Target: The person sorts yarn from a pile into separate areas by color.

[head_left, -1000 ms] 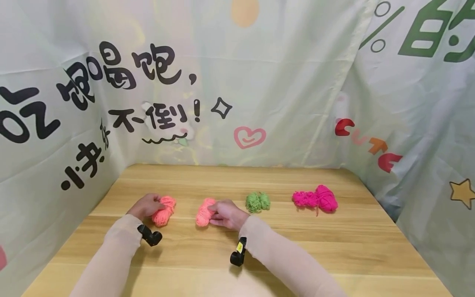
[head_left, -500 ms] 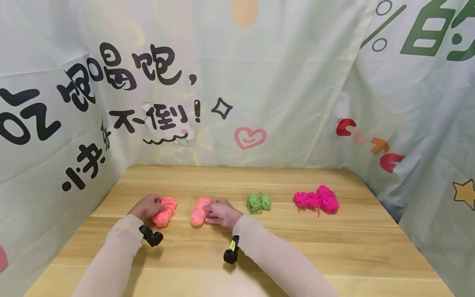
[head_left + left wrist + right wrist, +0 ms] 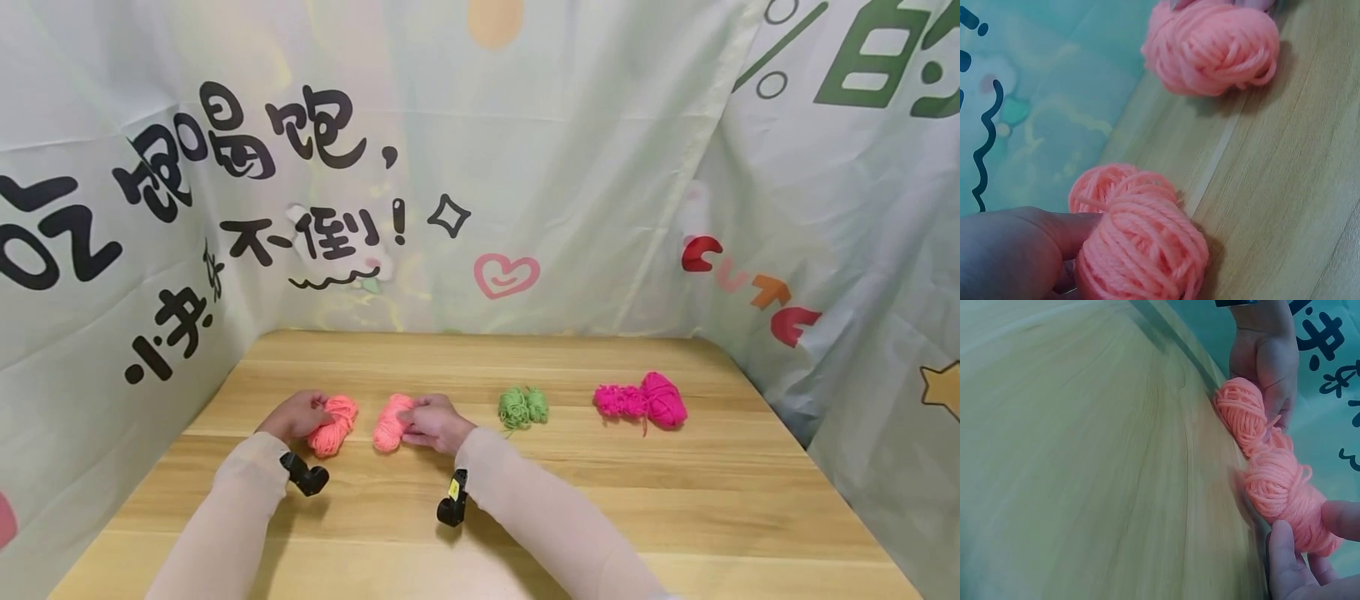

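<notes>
On the left of the table lies a coral-pink skein of yarn (image 3: 333,429), pinched at its narrow middle by my left hand (image 3: 298,417). A second coral-pink skein (image 3: 390,425) is just to its right, a small gap apart in the head view. My right hand (image 3: 437,423) grips that one from its right side, thumb and fingers around it. In the left wrist view my left thumb presses into the near skein (image 3: 1147,244), and the other skein (image 3: 1213,47) is farther off. The right wrist view has the right-hand skein (image 3: 1291,500) between my thumb and fingers.
To the right of my hands lies a small green bundle of yarn (image 3: 522,407). Farther right is a magenta skein (image 3: 660,402) with a loose tail. Printed cloth (image 3: 585,167) hangs behind and at both sides of the wooden table (image 3: 675,517).
My right hand has moved left with its coral-pink skein, closer to the other one. The left hand and its skein have stayed nearly in place.
</notes>
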`<state>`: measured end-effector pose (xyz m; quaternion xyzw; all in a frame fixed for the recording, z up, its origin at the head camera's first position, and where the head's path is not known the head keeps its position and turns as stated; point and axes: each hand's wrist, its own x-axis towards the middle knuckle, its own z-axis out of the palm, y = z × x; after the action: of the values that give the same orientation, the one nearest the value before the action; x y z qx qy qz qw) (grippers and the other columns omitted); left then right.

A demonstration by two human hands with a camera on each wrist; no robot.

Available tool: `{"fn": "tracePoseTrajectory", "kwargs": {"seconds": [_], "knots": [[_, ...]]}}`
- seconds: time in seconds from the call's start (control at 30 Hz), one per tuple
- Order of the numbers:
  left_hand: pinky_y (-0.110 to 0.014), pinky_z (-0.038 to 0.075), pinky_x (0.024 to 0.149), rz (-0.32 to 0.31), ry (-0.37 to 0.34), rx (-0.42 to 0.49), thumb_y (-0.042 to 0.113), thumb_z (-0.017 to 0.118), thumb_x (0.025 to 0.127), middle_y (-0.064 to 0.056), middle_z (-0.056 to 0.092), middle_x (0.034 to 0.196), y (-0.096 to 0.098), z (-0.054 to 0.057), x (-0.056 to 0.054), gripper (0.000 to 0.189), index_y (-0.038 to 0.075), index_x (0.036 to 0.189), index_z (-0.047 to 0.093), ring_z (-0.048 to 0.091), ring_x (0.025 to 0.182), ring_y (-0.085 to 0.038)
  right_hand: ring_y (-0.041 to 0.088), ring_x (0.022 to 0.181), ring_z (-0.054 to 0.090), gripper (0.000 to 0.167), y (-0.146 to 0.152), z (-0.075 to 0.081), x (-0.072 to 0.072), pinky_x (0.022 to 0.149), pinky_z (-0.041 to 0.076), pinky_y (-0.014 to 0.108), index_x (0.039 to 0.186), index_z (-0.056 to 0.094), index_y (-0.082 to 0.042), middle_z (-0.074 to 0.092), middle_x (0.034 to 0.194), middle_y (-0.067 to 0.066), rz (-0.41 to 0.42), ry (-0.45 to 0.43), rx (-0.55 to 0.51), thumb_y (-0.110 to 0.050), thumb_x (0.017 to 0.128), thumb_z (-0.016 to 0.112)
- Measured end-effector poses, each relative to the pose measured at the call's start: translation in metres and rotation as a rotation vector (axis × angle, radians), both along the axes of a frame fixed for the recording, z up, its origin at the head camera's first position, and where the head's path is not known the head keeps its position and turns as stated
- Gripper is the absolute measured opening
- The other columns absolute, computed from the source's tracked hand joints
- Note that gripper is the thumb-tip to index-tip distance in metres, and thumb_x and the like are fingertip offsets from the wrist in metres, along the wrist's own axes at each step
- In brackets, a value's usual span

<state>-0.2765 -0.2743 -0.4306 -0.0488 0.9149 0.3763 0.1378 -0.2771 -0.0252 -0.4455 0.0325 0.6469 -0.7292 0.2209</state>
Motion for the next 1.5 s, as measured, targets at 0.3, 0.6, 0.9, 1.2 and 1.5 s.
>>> {"fn": "tracePoseTrajectory", "kwargs": {"seconds": [0.3, 0.6, 0.9, 1.2, 1.5], "knots": [[-0.028, 0.040, 0.062, -0.013, 0.016, 0.000, 0.008, 0.058, 0.093, -0.009, 0.048, 0.083, -0.002, 0.000, 0.003, 0.017, -0.002, 0.106, 0.053, 0.048, 0.074, -0.021, 0.016, 0.067, 0.058, 0.029, -0.013, -0.001, 0.001, 0.063, 0.057, 0.028, 0.110, 0.053, 0.002, 0.059, 0.079, 0.008, -0.006, 0.022, -0.012, 0.006, 0.085, 0.066], [-0.029, 0.040, 0.062, -0.005, 0.027, 0.006, 0.009, 0.058, 0.092, -0.008, 0.048, 0.083, -0.003, 0.000, 0.004, 0.017, 0.000, 0.107, 0.054, 0.048, 0.072, -0.020, 0.017, 0.066, 0.058, 0.027, -0.026, 0.002, 0.002, 0.062, 0.057, 0.028, 0.107, 0.054, 0.002, 0.061, 0.083, 0.011, -0.007, 0.037, 0.021, 0.008, 0.084, 0.066], [-0.029, 0.043, 0.063, 0.007, 0.039, 0.016, 0.007, 0.059, 0.092, -0.012, 0.050, 0.092, -0.001, -0.004, 0.007, 0.023, -0.001, 0.112, 0.053, 0.050, 0.076, -0.021, 0.015, 0.059, 0.059, 0.024, -0.038, 0.001, 0.003, 0.057, 0.056, 0.025, 0.105, 0.058, 0.002, 0.061, 0.083, 0.012, -0.044, 0.060, 0.128, 0.008, 0.084, 0.068], [-0.030, 0.044, 0.064, 0.014, 0.052, 0.011, 0.008, 0.059, 0.092, -0.013, 0.052, 0.093, -0.001, -0.006, 0.007, 0.025, -0.002, 0.114, 0.054, 0.051, 0.079, -0.023, 0.014, 0.055, 0.058, 0.021, -0.045, 0.005, 0.004, 0.056, 0.056, 0.024, 0.102, 0.059, -0.001, 0.062, 0.083, 0.012, -0.071, 0.072, 0.200, 0.006, 0.085, 0.069], [-0.030, 0.046, 0.066, 0.027, 0.099, -0.002, 0.011, 0.062, 0.091, -0.014, 0.054, 0.096, -0.002, -0.009, 0.005, 0.029, -0.003, 0.116, 0.055, 0.052, 0.082, -0.024, 0.016, 0.053, 0.060, 0.020, -0.052, 0.006, 0.002, 0.059, 0.058, 0.029, 0.096, 0.059, -0.004, 0.061, 0.079, 0.010, -0.088, 0.099, 0.244, 0.005, 0.083, 0.071]]}}
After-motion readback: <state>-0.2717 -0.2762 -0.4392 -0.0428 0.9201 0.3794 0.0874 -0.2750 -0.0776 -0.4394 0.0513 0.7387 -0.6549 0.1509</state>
